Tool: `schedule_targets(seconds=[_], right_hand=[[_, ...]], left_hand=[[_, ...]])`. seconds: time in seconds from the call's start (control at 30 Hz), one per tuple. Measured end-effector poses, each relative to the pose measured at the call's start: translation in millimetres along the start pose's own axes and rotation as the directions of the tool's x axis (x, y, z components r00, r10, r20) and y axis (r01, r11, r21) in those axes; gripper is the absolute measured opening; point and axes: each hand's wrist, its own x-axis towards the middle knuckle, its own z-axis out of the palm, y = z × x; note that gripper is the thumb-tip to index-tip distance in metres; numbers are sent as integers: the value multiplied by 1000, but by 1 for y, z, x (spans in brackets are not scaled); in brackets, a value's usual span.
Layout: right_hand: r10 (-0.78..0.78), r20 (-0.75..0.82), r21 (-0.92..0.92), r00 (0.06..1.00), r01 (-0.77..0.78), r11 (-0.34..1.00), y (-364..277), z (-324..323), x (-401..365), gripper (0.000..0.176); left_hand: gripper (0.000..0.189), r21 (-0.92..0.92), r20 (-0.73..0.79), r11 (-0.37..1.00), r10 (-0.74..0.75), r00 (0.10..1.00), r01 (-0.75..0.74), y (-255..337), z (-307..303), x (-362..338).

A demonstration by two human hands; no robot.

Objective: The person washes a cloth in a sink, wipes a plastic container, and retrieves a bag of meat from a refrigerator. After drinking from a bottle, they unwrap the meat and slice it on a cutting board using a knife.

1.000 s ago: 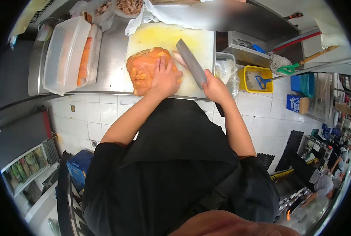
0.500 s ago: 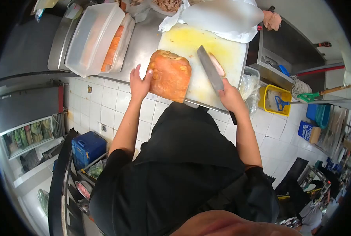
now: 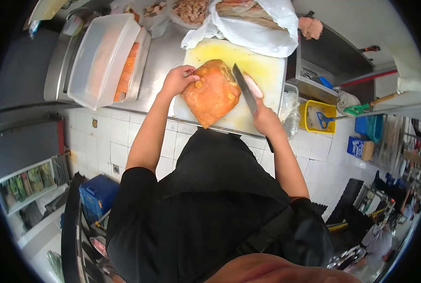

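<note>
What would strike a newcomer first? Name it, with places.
The orange slab of meat on the cutting board comes first, the left hand at its edge. Next is the long kitchen knife in the right hand, beside the meat. Then comes the yellow bucket on the floor, right of the board.

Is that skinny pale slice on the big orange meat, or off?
Off: the thin pale slice sits apart from the large orange meat slab, with the grey metal knife between.

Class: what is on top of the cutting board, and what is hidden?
The cutting board bears a large orange meat piece and a narrow pale slice. The knife is held over it. The surface beneath the meat is covered.
</note>
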Motion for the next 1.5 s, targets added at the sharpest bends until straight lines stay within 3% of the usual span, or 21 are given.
schedule_targets(seconds=[0.03, 0.07, 0.1, 0.13, 0.2, 0.3, 0.43, 0.6, 0.8, 0.93, 1.3, 1.5], right_hand=[[8, 19, 13, 1000, -9, 1000, -1, 2, -2, 28], [15, 41, 28, 999, -16, 999, -3, 4, -4, 28], [5, 5, 48, 1000, -5, 999, -6, 0, -7, 27], [19, 2, 48, 1000, -19, 999, -11, -3, -9, 27], [-14, -91, 41, 996, 18, 999, -22, -13, -6, 26], [-55, -109, -28, 992, 52, 998, -49, -33, 9, 28], [-111, -103, -86, 988, 102, 991, -74, -43, 38, 23], [-151, -24, -160, 988, 145, 976, -83, -37, 52, 28], [-57, 153, -144, 987, 79, 986, -89, -56, 47, 26], [-18, 201, -162, 979, 51, 986, -87, -49, 45, 27], [-94, 147, -119, 985, 112, 987, -80, -46, 34, 30], [-104, 164, -113, 981, 123, 986, -65, -16, 73, 28]], left_hand=[[35, 312, -26, 947, 86, 996, -74, 28, 0, 5], [35, 595, -29, 794, 179, 983, -127, 46, 7, 9], [34, 542, -110, 832, 208, 972, -116, 50, 26, 11], [34, 537, -99, 834, 211, 972, -127, 58, 51, 7], [36, 624, -212, 776, 278, 937, -89, 73, 92, -3], [37, 659, -150, 743, 284, 947, -118, 76, 102, 0], [33, 568, -176, 805, 322, 930, -172, 65, 95, 0], [30, 501, -52, 802, 401, 914, -324, 61, 91, -8], [25, 474, -166, 849, 346, 923, -233, 66, 95, -6], [26, 484, -165, 846, 338, 927, -223, 67, 99, -5], [23, 537, -181, 812, 376, 909, -229, 64, 101, -3], [22, 567, -163, 798, 352, 922, -205, 69, 101, -4]])
